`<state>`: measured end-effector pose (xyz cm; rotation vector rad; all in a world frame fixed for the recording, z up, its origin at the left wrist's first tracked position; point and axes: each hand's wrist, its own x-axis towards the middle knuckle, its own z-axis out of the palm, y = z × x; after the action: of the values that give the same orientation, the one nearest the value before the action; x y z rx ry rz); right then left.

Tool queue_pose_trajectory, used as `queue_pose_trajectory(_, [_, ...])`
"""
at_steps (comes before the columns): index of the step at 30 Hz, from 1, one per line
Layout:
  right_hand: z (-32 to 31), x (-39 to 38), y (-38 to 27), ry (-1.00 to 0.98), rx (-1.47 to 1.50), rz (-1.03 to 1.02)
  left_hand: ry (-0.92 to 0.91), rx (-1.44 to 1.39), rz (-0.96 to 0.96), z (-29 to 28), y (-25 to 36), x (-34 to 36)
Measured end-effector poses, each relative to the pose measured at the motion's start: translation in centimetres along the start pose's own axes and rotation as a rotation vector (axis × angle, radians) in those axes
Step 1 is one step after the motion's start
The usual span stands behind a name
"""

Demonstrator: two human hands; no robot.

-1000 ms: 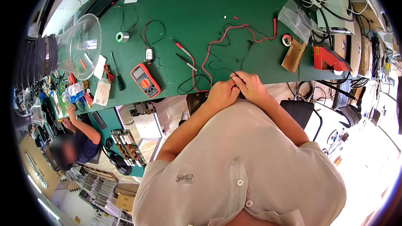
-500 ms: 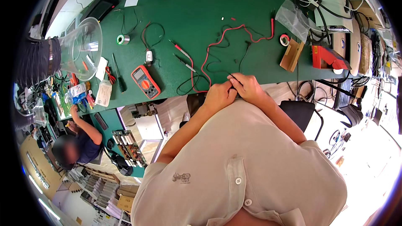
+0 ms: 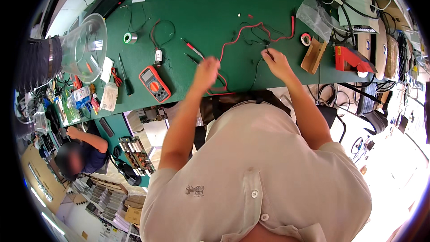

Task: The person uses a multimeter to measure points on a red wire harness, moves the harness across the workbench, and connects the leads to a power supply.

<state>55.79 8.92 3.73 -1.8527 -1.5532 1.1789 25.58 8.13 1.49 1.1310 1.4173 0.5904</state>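
Observation:
My left hand, smeared by motion, is raised over the green bench beside the test leads, with the red and silver probe just beyond it. What it holds, if anything, cannot be made out. My right hand pinches a thin black cable at the right of the red lead. An orange multimeter lies left of my hands, below a white device on wires. A small open brown box stands right of my right hand.
A clear funnel hose hangs at left, near a screwdriver and solder spool. A co-worker sits at the lower bench. A red box, bubble bag and cables crowd the right. A chair is behind the bench.
My hands, earlier together at the bench's near edge, have separated and moved forward: the left up and leftward, the right up and rightward with the black cable. My body has shifted slightly too.

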Motion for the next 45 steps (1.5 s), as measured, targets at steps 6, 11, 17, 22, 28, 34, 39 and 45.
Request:
queue_pose_trajectory(6, [2.3, 7.9, 3.3, 0.218, 0.176, 0.055, 0.271, -0.471, 0.027, -7.5, 8.6, 6.0])
queue_pose_trajectory(11, [4.6, 7.3, 2.9, 0.342, 0.089, 0.125, 0.430, -0.908, 0.008, -11.2, 1.5, 6.5])
queue_pose_trajectory(17, [7.7, 1.5, 3.7, 0.346, -0.178, -0.068, 0.249, -0.261, -0.137, -9.2, -4.1, -1.2])
queue_pose_trajectory(22, [9.3, -0.6, 3.4, 0.082, -0.028, -0.179, 0.043, 0.263, -0.251, -3.7, -7.4, -4.1])
queue_pose_trajectory(28, [11.9, -3.3, 1.9, -0.535, -0.080, -0.229, 0.106, 0.777, -0.093, -0.7, -6.8, -4.6])
queue_pose_trajectory(34, [15.4, -5.7, 0.5, -0.467, -0.126, -0.444, -0.036, 0.602, -0.020, -1.6, -9.2, -3.7])
queue_pose_trajectory(39, [17.6, -5.3, -0.9, -0.435, 0.027, -0.432, -0.233, -0.436, -0.373, -2.4, -3.7, -3.3])
queue_pose_trajectory(45, [13.9, -8.2, -2.8, -0.187, 0.181, -0.136, 0.091, -0.761, -0.346, -7.5, 2.0, 0.1])
